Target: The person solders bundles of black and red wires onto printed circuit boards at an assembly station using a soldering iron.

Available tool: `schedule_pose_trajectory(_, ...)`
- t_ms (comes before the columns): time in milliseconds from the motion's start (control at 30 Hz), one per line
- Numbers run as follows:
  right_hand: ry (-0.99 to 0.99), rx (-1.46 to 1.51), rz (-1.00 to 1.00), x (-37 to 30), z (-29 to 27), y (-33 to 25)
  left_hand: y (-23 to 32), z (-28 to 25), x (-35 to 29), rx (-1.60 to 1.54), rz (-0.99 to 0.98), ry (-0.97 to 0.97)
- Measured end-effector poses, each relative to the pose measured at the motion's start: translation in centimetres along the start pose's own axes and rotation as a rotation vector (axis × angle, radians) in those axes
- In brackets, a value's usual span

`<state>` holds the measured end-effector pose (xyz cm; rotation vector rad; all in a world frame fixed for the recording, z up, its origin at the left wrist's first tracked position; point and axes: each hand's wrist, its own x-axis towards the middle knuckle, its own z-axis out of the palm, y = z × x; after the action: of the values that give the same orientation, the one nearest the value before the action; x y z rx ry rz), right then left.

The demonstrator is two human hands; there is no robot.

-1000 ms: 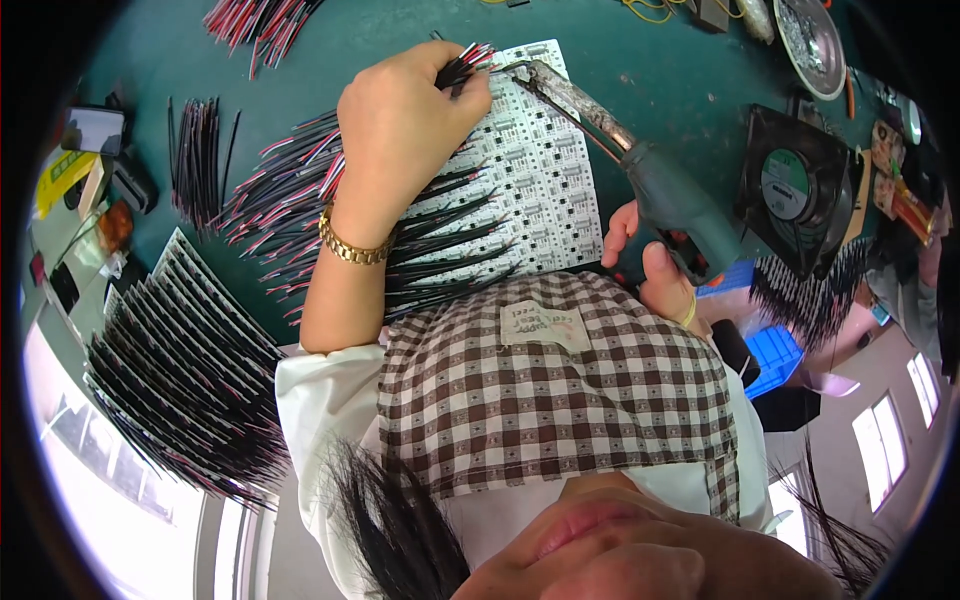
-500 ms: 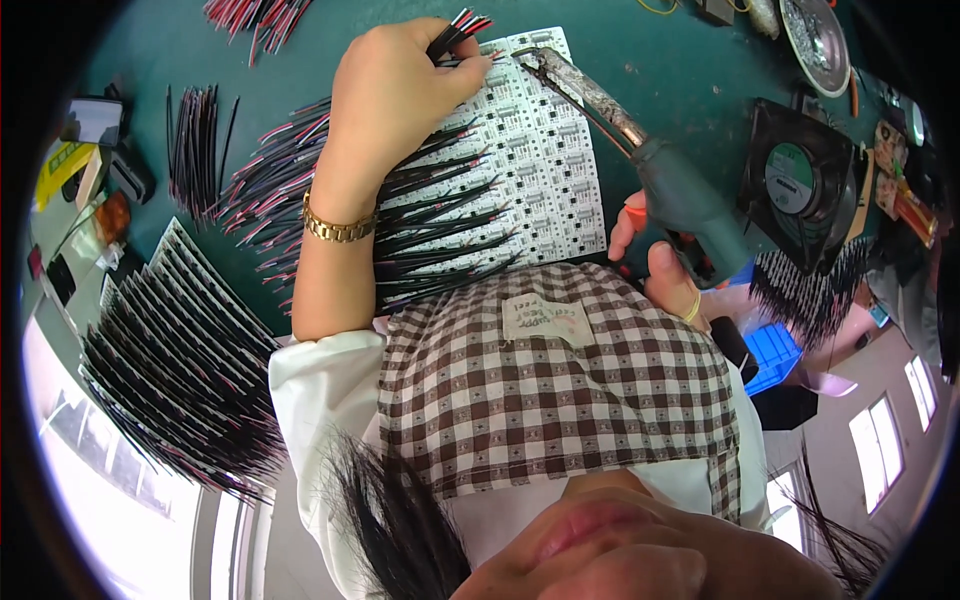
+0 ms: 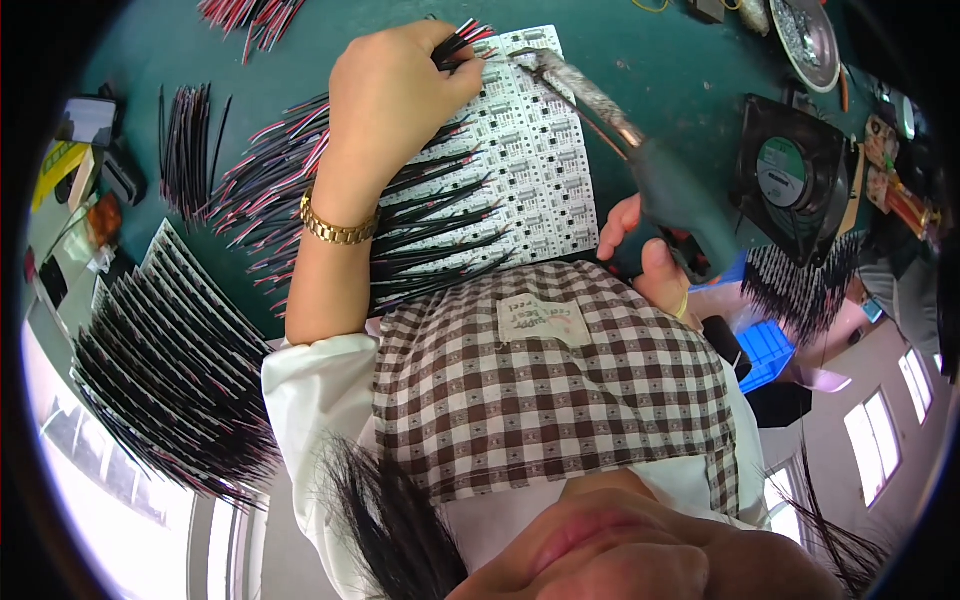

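My left hand (image 3: 392, 92), with a gold watch band at its wrist, is closed on a small bundle of black-sheathed wires (image 3: 462, 42) with red, white and black ends. It is over the upper left of a white circuit board panel (image 3: 560, 180). Rows of black wires (image 3: 440, 225) lie across the panel's left part and spread past my forearm. My right hand (image 3: 650, 265) grips a soldering gun (image 3: 685, 200) with a dark green handle. Its metal tip points up and left, close to the panel's top; whether it touches is too small to tell.
A loose bunch of black wires (image 3: 190, 150) lies at the left, with stacked wired boards (image 3: 170, 370) below. A black fan (image 3: 790, 180) stands at the right, a metal dish (image 3: 808, 45) behind it. More wired boards (image 3: 805, 285) and a blue crate (image 3: 768, 355) are lower right.
The whole view has shifted slightly. The wire ends in my left hand are more fanned and lean further right. The soldering gun's tip stays near the panel's top.
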<state>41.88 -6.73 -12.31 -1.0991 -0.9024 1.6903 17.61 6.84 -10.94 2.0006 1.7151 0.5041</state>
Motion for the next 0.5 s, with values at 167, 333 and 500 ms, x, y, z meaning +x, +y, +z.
schedule_pose_trajectory(167, 0.062, 0.052, -0.07, -0.1, 0.5, -1.2, 0.8, -1.6, -0.6, 0.041, 0.0, -0.011)
schedule_pose_trajectory(333, 0.068, -0.001, -0.09, -1.4, -0.4, -2.6, 1.2, -3.6, -1.4, -0.016, 0.188, -0.038)
schedule_pose_trajectory(500, 0.004, -0.076, -0.121, -1.7, -0.8, -3.2, 4.2, -9.9, -3.3, -0.491, -0.023, 0.393)
